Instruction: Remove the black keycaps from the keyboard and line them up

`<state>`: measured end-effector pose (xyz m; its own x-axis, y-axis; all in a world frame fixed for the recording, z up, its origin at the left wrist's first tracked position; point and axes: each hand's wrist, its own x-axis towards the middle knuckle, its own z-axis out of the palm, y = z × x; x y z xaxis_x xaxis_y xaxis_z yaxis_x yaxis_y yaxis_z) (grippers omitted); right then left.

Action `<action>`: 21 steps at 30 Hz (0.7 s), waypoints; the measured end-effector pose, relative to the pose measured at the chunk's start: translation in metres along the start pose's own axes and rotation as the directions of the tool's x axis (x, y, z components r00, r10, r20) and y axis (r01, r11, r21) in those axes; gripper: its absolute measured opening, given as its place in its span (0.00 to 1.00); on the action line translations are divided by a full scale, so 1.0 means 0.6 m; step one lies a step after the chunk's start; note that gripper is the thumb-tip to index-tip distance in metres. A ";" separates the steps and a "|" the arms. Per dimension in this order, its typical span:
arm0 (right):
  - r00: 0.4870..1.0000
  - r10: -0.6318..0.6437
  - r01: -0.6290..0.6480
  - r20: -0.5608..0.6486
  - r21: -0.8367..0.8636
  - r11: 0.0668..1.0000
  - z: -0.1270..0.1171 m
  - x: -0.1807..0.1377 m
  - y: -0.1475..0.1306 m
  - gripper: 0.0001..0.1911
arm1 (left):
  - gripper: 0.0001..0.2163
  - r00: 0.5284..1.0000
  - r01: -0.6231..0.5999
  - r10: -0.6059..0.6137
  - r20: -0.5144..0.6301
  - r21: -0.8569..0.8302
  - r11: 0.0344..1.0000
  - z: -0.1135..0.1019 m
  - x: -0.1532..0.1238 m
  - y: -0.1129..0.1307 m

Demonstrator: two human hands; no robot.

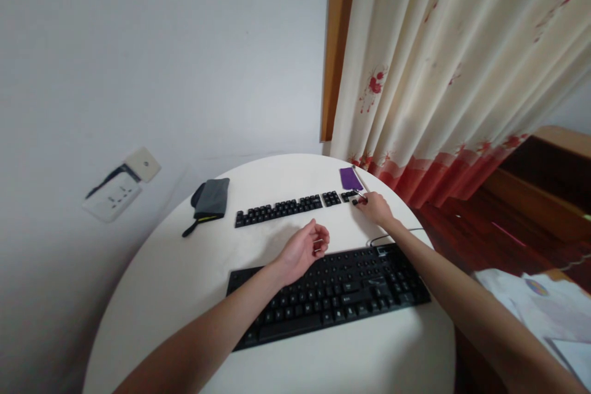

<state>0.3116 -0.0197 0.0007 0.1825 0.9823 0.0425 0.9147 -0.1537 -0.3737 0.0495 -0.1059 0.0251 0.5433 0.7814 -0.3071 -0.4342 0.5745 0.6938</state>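
Observation:
A black keyboard (351,292) lies on the round white table (184,295) in front of me. Farther back, loose black keycaps (279,209) are laid out in rows. My left hand (305,249) hovers palm-up over the keyboard's far edge with its fingers curled, and a small object I cannot make out may sit in them. At the right end of the keycap rows, my right hand (376,206) reaches out and pinches a thin metal tool (360,196) against the last keycaps.
A purple card (349,178) lies at the table's far right edge near a cream curtain with red flowers (443,74). A grey pouch (211,200) sits at the back left. The keyboard's cable (388,237) runs right. Wall sockets (115,194) are at left.

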 end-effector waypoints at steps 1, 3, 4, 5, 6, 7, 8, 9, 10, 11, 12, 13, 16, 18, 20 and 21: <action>1.000 0.003 -0.003 -0.003 0.003 1.000 0.001 0.004 -0.003 0.09 | 0.16 1.000 -0.001 0.001 0.001 0.000 1.000 0.000 0.000 0.000; 1.000 0.003 -0.003 -0.007 0.008 1.000 0.003 0.010 -0.009 0.09 | 0.16 1.000 -0.001 0.001 -0.001 0.003 1.000 0.000 0.000 0.000; 1.000 0.000 0.000 -0.008 0.010 1.000 0.004 0.013 -0.011 0.09 | 0.16 1.000 -0.001 0.001 -0.004 0.005 1.000 0.000 0.000 0.001; 1.000 -0.003 0.003 -0.008 0.011 1.000 0.004 0.015 -0.013 0.08 | 0.16 1.000 0.000 0.001 -0.007 0.007 1.000 0.000 0.000 0.001; 1.000 -0.006 0.006 -0.008 0.013 1.000 0.005 0.016 -0.014 0.08 | 0.16 1.000 -0.001 0.001 -0.008 0.007 1.000 0.000 0.000 0.001; 1.000 -0.007 0.008 -0.008 0.014 1.000 0.005 0.017 -0.015 0.08 | 0.16 1.000 0.000 0.000 -0.006 0.008 1.000 0.001 0.000 0.001; 1.000 -0.008 0.009 -0.008 0.015 1.000 0.005 0.018 -0.016 0.08 | 0.15 1.000 0.001 -0.001 -0.004 0.008 1.000 0.001 -0.001 0.002; 1.000 -0.008 0.009 -0.008 0.016 1.000 0.006 0.018 -0.016 0.09 | 0.15 1.000 0.001 -0.001 -0.001 0.009 1.000 0.002 -0.001 0.002; 1.000 -0.008 0.008 -0.007 0.016 1.000 0.006 0.019 -0.017 0.09 | 0.15 1.000 0.003 -0.003 0.001 0.010 1.000 0.002 -0.001 0.002; 1.000 -0.006 0.007 -0.006 0.016 1.000 0.006 0.019 -0.017 0.08 | 0.15 1.000 0.005 -0.005 0.001 0.012 1.000 0.002 -0.001 0.002; 1.000 -0.005 0.005 -0.006 0.016 1.000 0.006 0.019 -0.018 0.08 | 0.15 1.000 0.005 -0.005 0.000 0.013 1.000 0.002 -0.001 0.002; 1.000 -0.003 0.003 -0.006 0.016 1.000 0.005 0.020 -0.019 0.08 | 0.15 1.000 0.005 -0.005 -0.003 0.013 1.000 0.002 -0.002 0.002; 1.000 -0.001 0.001 -0.012 0.018 1.000 0.006 0.020 -0.021 0.08 | 0.15 1.000 0.003 -0.003 -0.006 0.013 1.000 0.002 -0.002 0.001; 1.000 0.002 -0.002 -0.021 0.019 1.000 0.006 0.019 -0.022 0.08 | 0.15 1.000 0.001 -0.001 -0.003 0.016 1.000 0.001 -0.002 0.001; 1.000 0.007 -0.007 -0.030 0.022 1.000 0.008 0.016 -0.022 0.08 | 0.15 1.000 0.001 -0.001 -0.001 0.018 1.000 0.001 -0.002 0.001; 0.999 0.011 -0.010 -0.034 0.024 1.000 0.009 0.014 -0.022 0.08 | 0.15 1.000 0.000 0.000 0.000 0.019 1.000 0.001 -0.002 0.001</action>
<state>0.2991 -0.0092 0.0012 0.2045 0.9763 0.0701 0.9040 -0.1610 -0.3960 0.0488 -0.1065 0.0261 0.5432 0.7814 -0.3071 -0.4207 0.5699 0.7059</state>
